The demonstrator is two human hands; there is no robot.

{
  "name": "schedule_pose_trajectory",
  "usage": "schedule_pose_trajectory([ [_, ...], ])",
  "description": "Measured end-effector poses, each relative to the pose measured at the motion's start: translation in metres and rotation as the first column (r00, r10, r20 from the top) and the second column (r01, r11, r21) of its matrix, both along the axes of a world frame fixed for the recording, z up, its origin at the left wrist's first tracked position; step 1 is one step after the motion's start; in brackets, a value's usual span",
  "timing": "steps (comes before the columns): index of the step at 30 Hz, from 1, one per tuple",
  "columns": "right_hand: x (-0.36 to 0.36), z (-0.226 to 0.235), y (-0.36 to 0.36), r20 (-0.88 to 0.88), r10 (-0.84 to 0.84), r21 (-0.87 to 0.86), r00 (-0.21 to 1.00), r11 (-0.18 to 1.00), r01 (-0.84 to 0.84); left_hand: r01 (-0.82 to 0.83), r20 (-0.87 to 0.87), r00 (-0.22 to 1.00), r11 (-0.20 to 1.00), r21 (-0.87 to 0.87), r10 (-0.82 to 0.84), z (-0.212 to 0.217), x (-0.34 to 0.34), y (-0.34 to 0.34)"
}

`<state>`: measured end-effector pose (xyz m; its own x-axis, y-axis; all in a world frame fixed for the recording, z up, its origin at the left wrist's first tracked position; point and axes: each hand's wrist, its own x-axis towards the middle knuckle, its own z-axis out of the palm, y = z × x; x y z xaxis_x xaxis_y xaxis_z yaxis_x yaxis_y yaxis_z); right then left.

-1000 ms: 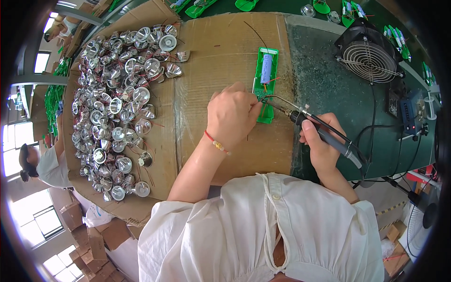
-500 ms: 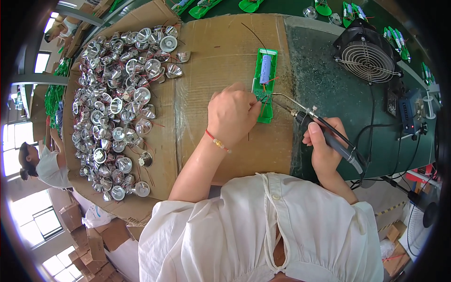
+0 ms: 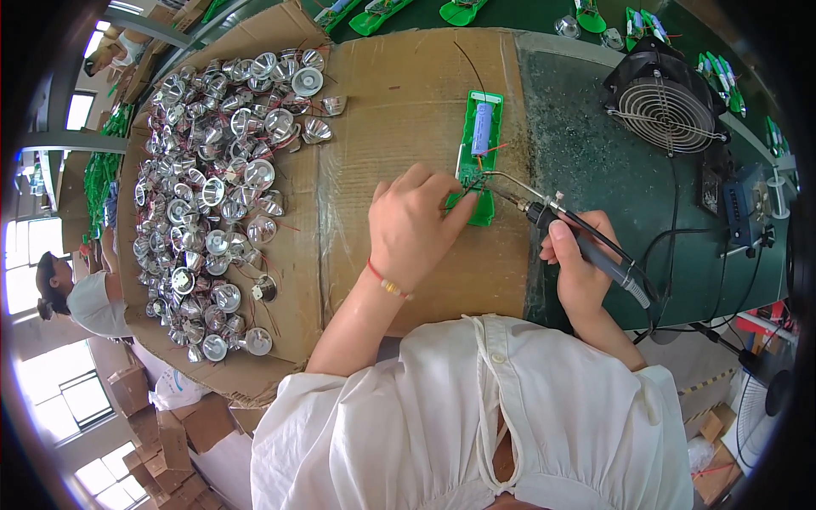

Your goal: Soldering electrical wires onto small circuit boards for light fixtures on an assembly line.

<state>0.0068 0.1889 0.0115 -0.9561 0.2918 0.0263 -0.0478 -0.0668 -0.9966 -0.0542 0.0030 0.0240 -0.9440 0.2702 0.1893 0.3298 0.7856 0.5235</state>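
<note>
My right hand (image 3: 582, 268) is wrapped round a black soldering iron (image 3: 595, 252) with a thin curved metal tube (image 3: 523, 185) fixed along it. The tips of iron and tube meet at the small circuit board in the lower half of a green plastic housing (image 3: 484, 208). A blue-violet cylindrical battery (image 3: 483, 127) lies in the upper half of that housing, with red and dark wires around it. Beside the housing's left edge, my left hand (image 3: 414, 217) has thumb and forefinger closed on a thin dark wire at the board; the fingertips are partly hidden.
Many silver reflector cups (image 3: 229, 204) with wires cover the cardboard (image 3: 382, 110) at left. On the green bench (image 3: 578, 110) stand a black fan with a wire guard (image 3: 665, 115) and a blue box (image 3: 746, 208). More green housings (image 3: 463, 12) line the far side. Another person (image 3: 89, 297) is at left.
My left hand has shifted slightly left, and its thumb and forefinger show more clearly apart from the housing. The iron's tip stays at the board.
</note>
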Motion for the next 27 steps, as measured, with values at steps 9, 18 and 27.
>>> schedule_pose_trajectory([
  [9,-0.006,-0.005,-0.003,0.014,0.017,-0.046,1.000,0.999,-0.017,0.103,-0.244,0.964,0.994,-0.036,-0.108,-0.009,0.004,-0.006],
  [18,-0.008,-0.009,-0.004,0.015,0.032,0.007,0.999,0.999,-0.033,0.131,-0.256,0.957,0.991,-0.029,-0.134,-0.012,0.002,-0.003],
  [27,0.001,-0.007,0.003,-0.044,-0.046,-0.114,0.998,0.993,0.041,0.111,-0.270,0.955,0.991,-0.071,-0.126,-0.012,0.002,-0.002],
])
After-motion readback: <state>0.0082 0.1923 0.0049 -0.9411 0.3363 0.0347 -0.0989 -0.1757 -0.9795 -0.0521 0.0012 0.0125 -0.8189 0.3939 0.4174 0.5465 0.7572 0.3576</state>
